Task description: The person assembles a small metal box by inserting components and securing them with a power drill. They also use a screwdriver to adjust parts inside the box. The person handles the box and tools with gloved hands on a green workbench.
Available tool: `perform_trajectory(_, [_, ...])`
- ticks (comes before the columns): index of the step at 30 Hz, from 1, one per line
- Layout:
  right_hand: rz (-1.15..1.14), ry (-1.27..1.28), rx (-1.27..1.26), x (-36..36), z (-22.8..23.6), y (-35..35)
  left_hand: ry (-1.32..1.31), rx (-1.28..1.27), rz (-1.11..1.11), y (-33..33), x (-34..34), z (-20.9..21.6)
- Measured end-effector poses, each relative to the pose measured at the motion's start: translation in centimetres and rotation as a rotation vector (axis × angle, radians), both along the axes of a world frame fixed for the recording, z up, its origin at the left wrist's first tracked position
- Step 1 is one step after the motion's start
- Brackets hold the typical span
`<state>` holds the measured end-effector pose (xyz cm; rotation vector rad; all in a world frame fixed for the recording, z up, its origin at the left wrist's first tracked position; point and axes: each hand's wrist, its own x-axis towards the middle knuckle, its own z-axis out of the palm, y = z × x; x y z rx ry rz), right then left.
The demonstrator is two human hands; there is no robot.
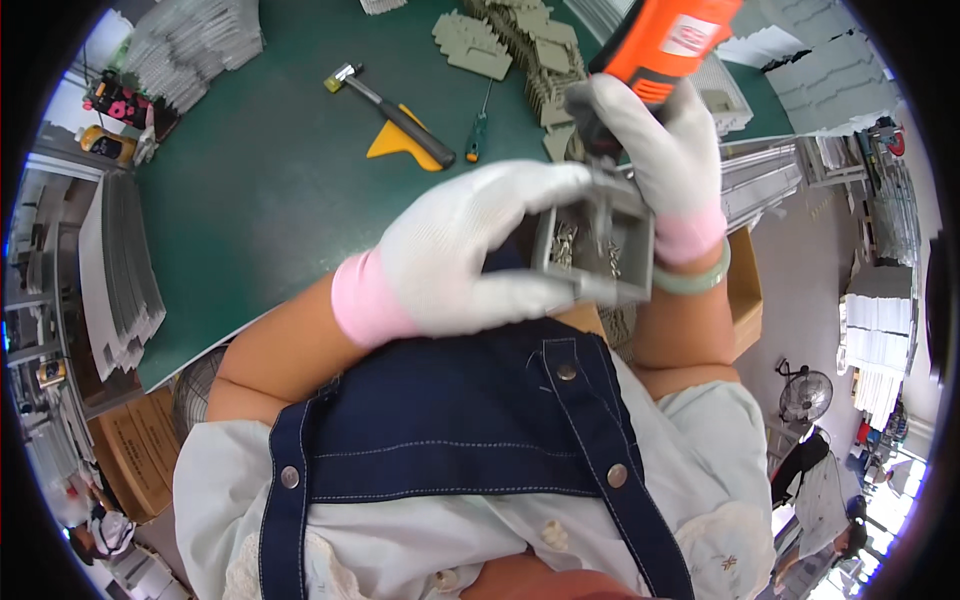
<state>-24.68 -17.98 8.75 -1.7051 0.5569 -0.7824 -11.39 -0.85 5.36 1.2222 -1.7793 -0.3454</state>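
My left hand [460,250], in a white glove with a pink cuff, grips a small grey open box [646,245] in front of my apron. Small metal screws [563,246] lie inside the box, which has a divider. My right hand [670,150], gloved the same way, is wrapped round an orange and black power screwdriver [665,45]. The tool's blurred nose end is over the box's far side, pointing down toward the screws. I cannot tell whether a screw is on the bit.
On the green table [250,220] lie a hammer [400,120], a yellow scraper [390,142] and a hand screwdriver [478,130]. Rows of grey-green plastic parts [550,65] stand beyond. Stacked sheets [125,280] sit at left, a cardboard box [742,290] at right. People are in the background.
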Motion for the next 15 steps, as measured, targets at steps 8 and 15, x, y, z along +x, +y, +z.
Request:
perform_trajectory(8, [0.014,0.076,0.115,-1.8,-3.7,-0.2,0.064,0.129,-0.065,-0.4,-1.0,-2.8])
perform_trajectory(15, [0.015,0.158,0.09,-1.6,-5.5,-1.3,0.159,0.214,-0.044,-0.7,-1.1,-3.8])
